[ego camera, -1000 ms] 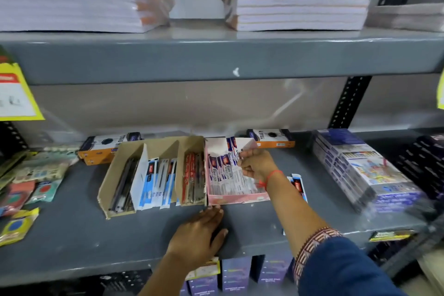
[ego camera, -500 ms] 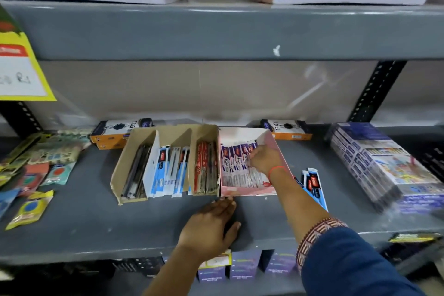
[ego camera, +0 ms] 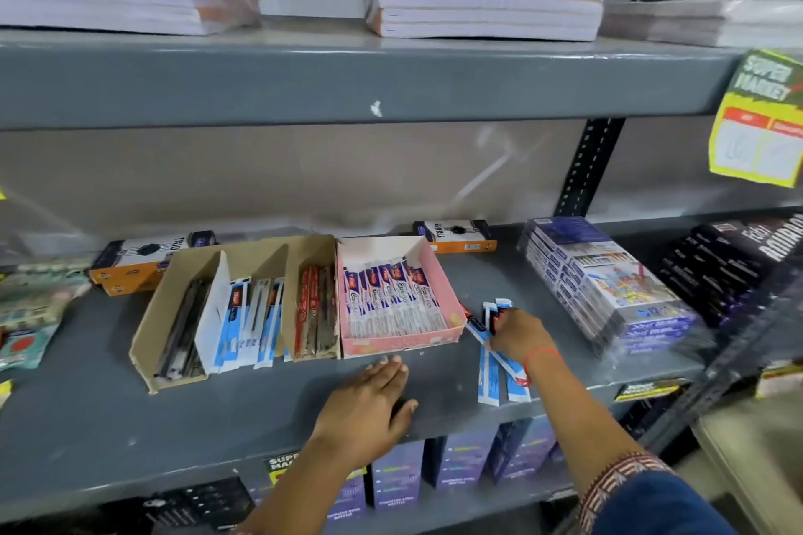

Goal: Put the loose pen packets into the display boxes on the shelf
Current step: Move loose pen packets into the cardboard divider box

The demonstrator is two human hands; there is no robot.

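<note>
A pink display box on the grey shelf holds a row of white-and-purple pen packets. To its left stands a brown cardboard display box with dark pens, blue-and-white packets and red pens. Loose blue-and-white pen packets lie on the shelf right of the pink box. My right hand rests on them, its fingers closed around their upper ends. My left hand lies flat on the shelf in front of the pink box, holding nothing.
Orange-and-white boxes lie at the shelf's back. Stacked colour-pencil packs and dark boxes fill the right side. Blister packs lie at the left. Paper reams sit on the shelf above. A yellow price tag hangs at right.
My right hand left the pink box and moved right and down onto the loose blue-and-white packets. My left hand stayed flat on the shelf.
</note>
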